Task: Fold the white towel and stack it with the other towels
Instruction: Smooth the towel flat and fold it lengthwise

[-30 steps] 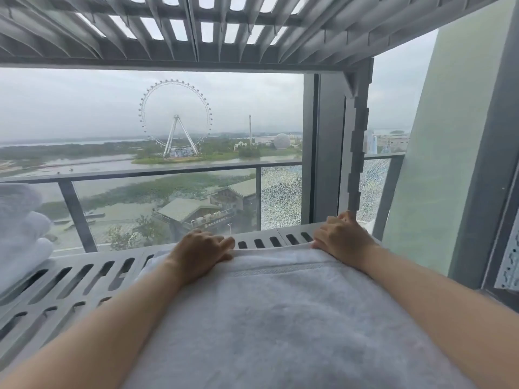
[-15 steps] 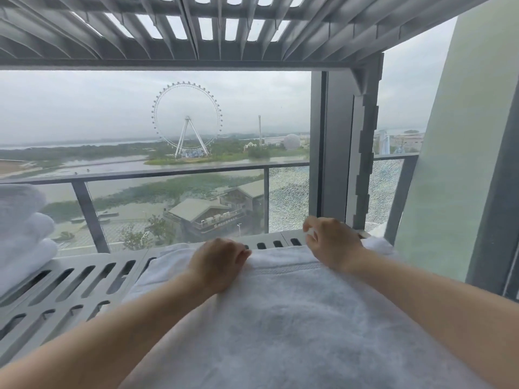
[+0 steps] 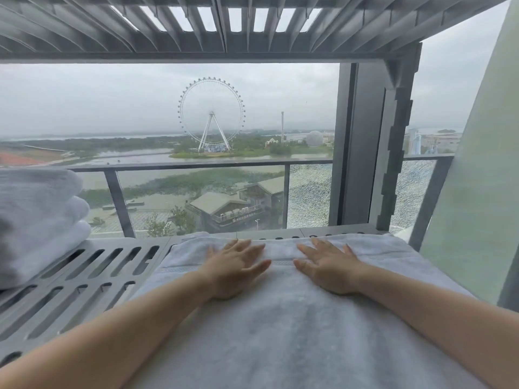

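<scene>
The slatted grey metal surface point(image 3: 84, 276) ran across the foot of the window, and most of its right half was covered by the white towel point(image 3: 280, 332), which lay spread from the near edge of the view up to the far rim. A woven band crossed the towel near its far end, and the far hem looked doubled over there, so at least one fold seemed to be in place, though how many layers lay beneath could not be told from this angle. At the left end of the surface, well apart from the towel in hand, sat the stack of folded towels point(image 3: 39, 220), three rolled edges showing one above another.

Both hands rested flat on the towel's far part, side by side and close together. The left hand point(image 3: 236, 268) had its fingers spread and palm down, its grip open and holding nothing. The right hand point(image 3: 325, 266) matched it, pressing the cloth rather than pinching it.

As a judgement, the work stood in its early-to-middle part: the towel was being smoothed, still too wide to match the stack. Further folds remained, then the carry leftward onto the pile.
</scene>
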Demonstrator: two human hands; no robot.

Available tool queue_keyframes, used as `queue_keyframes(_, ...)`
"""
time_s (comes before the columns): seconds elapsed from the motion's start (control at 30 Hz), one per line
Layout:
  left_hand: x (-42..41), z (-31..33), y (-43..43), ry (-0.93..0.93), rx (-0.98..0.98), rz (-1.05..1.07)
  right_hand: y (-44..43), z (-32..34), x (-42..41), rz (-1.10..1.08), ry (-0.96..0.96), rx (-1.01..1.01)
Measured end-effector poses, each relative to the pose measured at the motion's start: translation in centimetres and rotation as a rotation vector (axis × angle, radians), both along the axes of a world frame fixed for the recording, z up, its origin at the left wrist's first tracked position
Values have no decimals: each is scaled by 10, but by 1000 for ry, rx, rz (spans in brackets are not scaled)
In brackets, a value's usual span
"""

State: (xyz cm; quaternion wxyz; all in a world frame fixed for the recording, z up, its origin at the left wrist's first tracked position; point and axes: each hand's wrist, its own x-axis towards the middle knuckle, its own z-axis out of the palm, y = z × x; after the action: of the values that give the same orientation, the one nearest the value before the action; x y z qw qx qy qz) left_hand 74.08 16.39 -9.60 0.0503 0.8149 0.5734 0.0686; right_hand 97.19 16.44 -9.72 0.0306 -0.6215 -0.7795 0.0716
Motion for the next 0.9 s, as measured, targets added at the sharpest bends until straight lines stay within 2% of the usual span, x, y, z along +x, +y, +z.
queue_keyframes(0.1, -33, 12, 14, -10, 87, 98, -1, 3, -1, -15, -9, -17)
queue_keyframes(0.23, -70, 25, 25, 127, 156, 166, 4, 14, -14, 7, -5, 22)
queue_keyframes(0.33, -78, 31, 31, 152, 207, 138, 15, 23, -31, 41, 97, 60)
queue_keyframes(0.53, -83, 34, 41, 243, 153, 38, 40, 22, -61, 110, 272, 27)
queue_keyframes(0.7, -99, 31, 47, 119, 237, -13, 48, 13, -60, 101, 312, 137)
queue_keyframes(0.9, -114, 28, 55, -286, 32, 225, 52, 12, -60, -5, 191, 195)
